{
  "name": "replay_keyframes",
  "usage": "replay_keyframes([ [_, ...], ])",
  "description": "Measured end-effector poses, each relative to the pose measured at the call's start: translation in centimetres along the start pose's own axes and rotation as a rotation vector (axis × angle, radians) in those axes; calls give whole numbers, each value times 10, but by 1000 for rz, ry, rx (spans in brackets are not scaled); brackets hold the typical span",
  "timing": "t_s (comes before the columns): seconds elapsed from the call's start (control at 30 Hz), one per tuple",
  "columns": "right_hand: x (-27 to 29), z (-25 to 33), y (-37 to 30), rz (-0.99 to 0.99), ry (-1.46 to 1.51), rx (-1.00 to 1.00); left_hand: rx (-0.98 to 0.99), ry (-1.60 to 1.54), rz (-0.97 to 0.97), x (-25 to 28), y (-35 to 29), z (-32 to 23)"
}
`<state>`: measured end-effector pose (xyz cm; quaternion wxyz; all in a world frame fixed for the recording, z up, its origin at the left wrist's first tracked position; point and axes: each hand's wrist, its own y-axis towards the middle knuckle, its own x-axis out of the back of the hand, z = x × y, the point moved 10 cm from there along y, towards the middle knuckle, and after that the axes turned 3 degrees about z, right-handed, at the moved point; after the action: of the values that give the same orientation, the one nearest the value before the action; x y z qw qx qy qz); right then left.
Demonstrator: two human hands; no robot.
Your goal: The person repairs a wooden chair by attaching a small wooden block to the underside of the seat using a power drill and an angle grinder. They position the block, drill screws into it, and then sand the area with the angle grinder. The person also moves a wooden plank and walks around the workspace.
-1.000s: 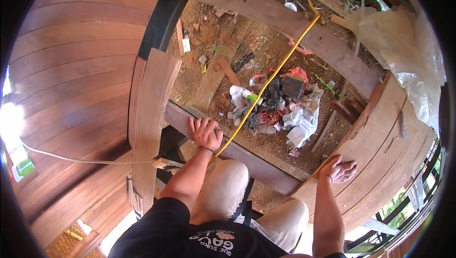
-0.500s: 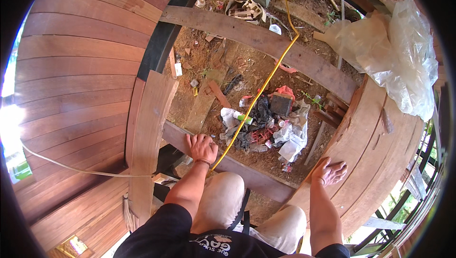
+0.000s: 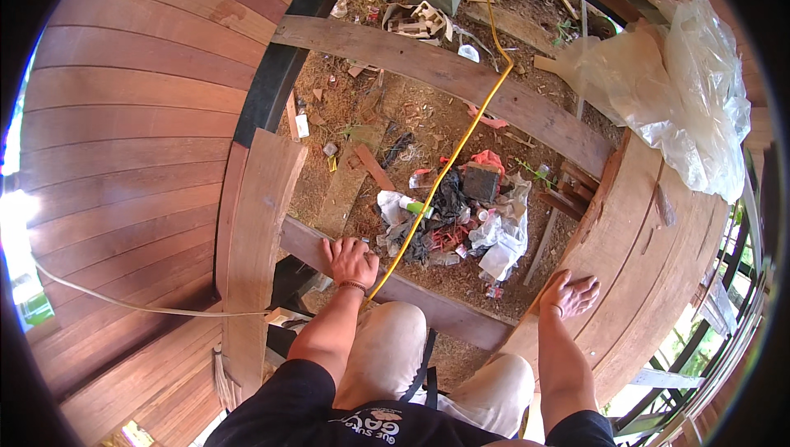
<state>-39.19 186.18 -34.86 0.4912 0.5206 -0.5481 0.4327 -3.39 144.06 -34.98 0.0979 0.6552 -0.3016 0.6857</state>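
My left hand [image 3: 352, 264] leans on the near wooden beam [image 3: 440, 310], its fingers slightly apart and reaching the far edge. A dark bracelet circles that wrist. Just beside it, a yellow cable [image 3: 448, 165] crosses over the beam. My right hand [image 3: 569, 295] rests on wide wooden planks [image 3: 625, 258] at the right, fingers loosely spread and nothing held. Both arms reach forward past my bent knees.
Beyond the near beam lies bare ground with a heap of plastic bags and rubbish [image 3: 448, 216]. A farther beam [image 3: 444, 68] spans the opening. Clear plastic sheeting [image 3: 691, 101] covers the far planks. Wooden boarding [image 3: 140, 126] stands at left, with a pale cord [image 3: 148, 309] across it.
The view has shifted very slightly. Both hands stay at the same places on the wood.
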Motion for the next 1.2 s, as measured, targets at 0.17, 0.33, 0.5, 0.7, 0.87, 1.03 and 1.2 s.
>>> replay_keyframes([
  [0.17, 1, -2, 0, -8, -12, -1, -46, -11, -80, 6, 1, -3],
  [0.33, 2, 1, 1, 70, -1, -35, -24, -32, -52, 2, -2, 0],
  [0.5, 0, -1, 1, 96, -20, -33, -30, -27, -42, 2, -2, -1],
  [0.7, 11, 7, -1, 143, 26, -56, -26, -16, -52, 0, -2, 1],
  [0.87, 17, 12, -2, 246, 70, -116, -51, 8, -104, 4, -1, -3],
  [1.03, 28, 12, 5, 271, 161, -123, -72, 77, -122, 0, -5, -8],
  [1.2, 24, 5, 6, 206, 187, -121, -51, 110, -95, 0, -6, -15],
])
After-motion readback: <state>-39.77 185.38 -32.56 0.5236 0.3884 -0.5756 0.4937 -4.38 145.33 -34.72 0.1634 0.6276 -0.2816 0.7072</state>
